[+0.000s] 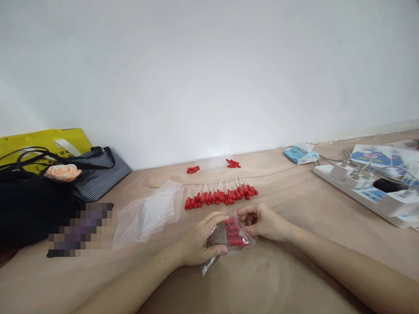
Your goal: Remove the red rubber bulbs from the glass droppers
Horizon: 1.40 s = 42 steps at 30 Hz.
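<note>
A clear zip bag [218,237] with several red-tipped sticks [236,232] inside lies between my hands. My left hand [204,240] is wrapped around the bag's left part, thumb below and fingers above. At the bag's right end, by its zip edge, my right hand [263,222] pinches the plastic with curled fingers. Just beyond them is a long row of thin sticks with red tips [219,197], their tips pointing towards me. To the left, several flat clear zip bags [153,211] are spread in an overlapping fan.
Near the wall are two small groups of red-tipped sticks [233,163] and a clear bag [211,164]. A white power strip [347,185] with plugs stands right, near a blue tissue pack [298,155]. At left are a striped bag [101,176], a yellow bag [73,139] and black cloth [29,209].
</note>
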Available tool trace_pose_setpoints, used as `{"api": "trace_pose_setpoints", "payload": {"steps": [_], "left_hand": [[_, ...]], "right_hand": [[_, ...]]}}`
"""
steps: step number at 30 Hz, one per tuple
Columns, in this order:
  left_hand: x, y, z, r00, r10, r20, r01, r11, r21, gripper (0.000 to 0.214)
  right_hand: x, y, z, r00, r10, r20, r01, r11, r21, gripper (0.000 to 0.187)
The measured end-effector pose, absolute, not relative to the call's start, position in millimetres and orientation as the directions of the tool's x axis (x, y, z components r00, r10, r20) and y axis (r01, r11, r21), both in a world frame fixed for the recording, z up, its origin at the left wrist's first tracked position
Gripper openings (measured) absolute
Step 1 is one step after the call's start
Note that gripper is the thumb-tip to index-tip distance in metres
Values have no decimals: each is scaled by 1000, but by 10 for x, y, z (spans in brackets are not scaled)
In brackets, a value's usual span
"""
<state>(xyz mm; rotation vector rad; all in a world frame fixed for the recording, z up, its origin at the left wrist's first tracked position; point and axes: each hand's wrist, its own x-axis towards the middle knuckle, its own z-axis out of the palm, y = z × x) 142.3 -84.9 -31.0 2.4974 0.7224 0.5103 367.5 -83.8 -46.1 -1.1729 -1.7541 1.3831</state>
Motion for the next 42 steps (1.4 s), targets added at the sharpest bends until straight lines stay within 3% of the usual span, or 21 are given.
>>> {"api": "trace_pose_setpoints", "payload": {"steps": [4, 12, 17, 25, 32, 38, 42], "left_hand": [[1415, -852, -328, 782, 584, 218, 399, -738, 545, 55], [1392, -851, -376, 772, 588, 242, 397, -743, 539, 51], [1396, -847, -368, 769, 594, 236, 405, -739, 539, 50], [1408, -861, -324, 770, 606, 200, 411, -711, 570, 47], [1418, -881, -301, 751, 629, 201, 428, -696, 576, 40], [1418, -888, -310, 720, 660, 217, 448, -679, 581, 37], [1427, -901, -296, 719, 662, 210, 461, -681, 569, 33]], "right_hand": [[3642, -816, -512, -489, 872, -30, 292, 131, -947, 29], [3557, -845, -515, -442, 892, -93, 176, -15, -984, 41], [3550, -863, -475, -531, 841, -108, 340, 94, -936, 26], [3602, -939, -318, -505, 861, -58, 498, 235, -835, 11], [3703, -853, -336, -499, 867, 12, 361, 221, -906, 13], [3719, -883, -279, -677, 736, -11, 178, 149, -973, 33], [3756, -887, -248, -716, 697, -28, 162, 127, -979, 41]]}}
